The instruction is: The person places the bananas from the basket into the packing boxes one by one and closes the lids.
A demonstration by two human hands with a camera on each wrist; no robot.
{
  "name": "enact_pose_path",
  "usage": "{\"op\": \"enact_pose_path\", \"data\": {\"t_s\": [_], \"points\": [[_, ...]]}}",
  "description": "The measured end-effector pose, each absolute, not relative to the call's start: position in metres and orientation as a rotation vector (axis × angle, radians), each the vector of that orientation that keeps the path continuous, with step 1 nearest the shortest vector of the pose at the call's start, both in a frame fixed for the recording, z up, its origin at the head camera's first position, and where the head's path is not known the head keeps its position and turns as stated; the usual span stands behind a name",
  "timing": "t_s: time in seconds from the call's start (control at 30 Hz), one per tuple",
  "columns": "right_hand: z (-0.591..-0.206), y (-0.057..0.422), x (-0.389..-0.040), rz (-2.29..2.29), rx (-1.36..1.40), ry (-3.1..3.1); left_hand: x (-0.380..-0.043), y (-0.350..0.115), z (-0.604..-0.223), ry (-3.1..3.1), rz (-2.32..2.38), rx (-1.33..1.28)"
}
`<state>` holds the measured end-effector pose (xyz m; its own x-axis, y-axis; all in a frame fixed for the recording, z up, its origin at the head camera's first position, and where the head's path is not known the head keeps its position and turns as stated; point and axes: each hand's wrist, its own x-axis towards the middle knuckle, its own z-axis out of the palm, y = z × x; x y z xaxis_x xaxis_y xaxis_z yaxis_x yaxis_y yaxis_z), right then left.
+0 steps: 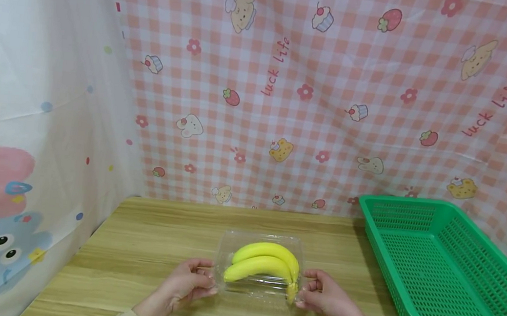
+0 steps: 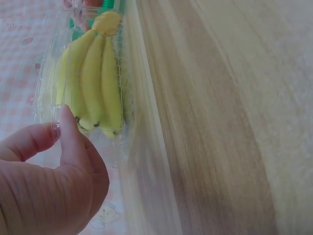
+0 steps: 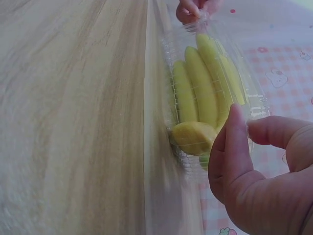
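A clear plastic clamshell box [image 1: 258, 293] is at the table's front middle with a bunch of yellow bananas [image 1: 260, 266] inside, their joined stem end toward the right. Clear plastic lies over the fruit. At the box's left end my left hand [image 1: 187, 282] pinches the edge between thumb and fingers. My right hand [image 1: 328, 298] pinches the opposite edge the same way. The left wrist view shows the thumb and a finger meeting on the plastic, near the tips of the bananas [image 2: 90, 81]. In the right wrist view, the stem end [image 3: 191, 138] is beside my right fingers.
To the right stands a green plastic basket [image 1: 396, 276] with perforated walls. The wood-grain table [image 1: 142, 249] runs back to a pink checked cloth [image 1: 248, 116]. A white printed curtain [image 1: 50, 147] hangs along the left side.
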<state>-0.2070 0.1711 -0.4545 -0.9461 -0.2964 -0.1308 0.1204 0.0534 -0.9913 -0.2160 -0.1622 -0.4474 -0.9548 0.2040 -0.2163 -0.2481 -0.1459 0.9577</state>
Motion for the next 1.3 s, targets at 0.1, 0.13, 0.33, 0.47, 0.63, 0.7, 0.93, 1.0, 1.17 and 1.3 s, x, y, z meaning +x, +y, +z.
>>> {"op": "enact_pose_path", "data": {"t_s": [0.1, 0.13, 0.33, 0.47, 0.63, 0.7, 0.93, 1.0, 1.17, 1.3], "points": [[-0.455, 0.171, -0.208, -1.957, -0.166, 2.057, -0.216, -0.162, -0.448, 1.829, 2.178, -0.053], [-0.455, 0.171, -0.208, -1.954, -0.165, 2.063, -0.216, -0.162, -0.448, 1.828, 2.178, -0.052], [-0.455, 0.173, -0.208, -1.939, -0.197, 2.075, -0.215, -0.162, -0.448, 1.841, 2.153, -0.037], [-0.454, 0.175, -0.209, -1.884, -0.235, 2.155, -0.215, -0.164, -0.447, 1.871, 2.107, -0.013], [-0.451, 0.179, -0.209, -1.781, -0.244, 2.295, -0.216, -0.166, -0.446, 1.966, 2.04, 0.011], [-0.45, 0.181, -0.209, -1.765, -0.256, 2.32, -0.216, -0.168, -0.445, 2.011, 2.022, 0.009], [-0.449, 0.189, -0.212, -1.762, -0.352, 2.368, -0.216, -0.175, -0.439, 2.105, 1.976, 0.033], [-0.448, 0.191, -0.213, -1.763, -0.358, 2.38, -0.217, -0.176, -0.438, 2.135, 1.968, 0.045], [-0.444, 0.195, -0.216, -1.687, -0.38, 2.528, -0.22, -0.177, -0.436, 2.237, 1.949, 0.057], [-0.441, 0.199, -0.22, -1.619, -0.393, 2.68, -0.222, -0.176, -0.432, 2.408, 1.894, 0.066]]}}
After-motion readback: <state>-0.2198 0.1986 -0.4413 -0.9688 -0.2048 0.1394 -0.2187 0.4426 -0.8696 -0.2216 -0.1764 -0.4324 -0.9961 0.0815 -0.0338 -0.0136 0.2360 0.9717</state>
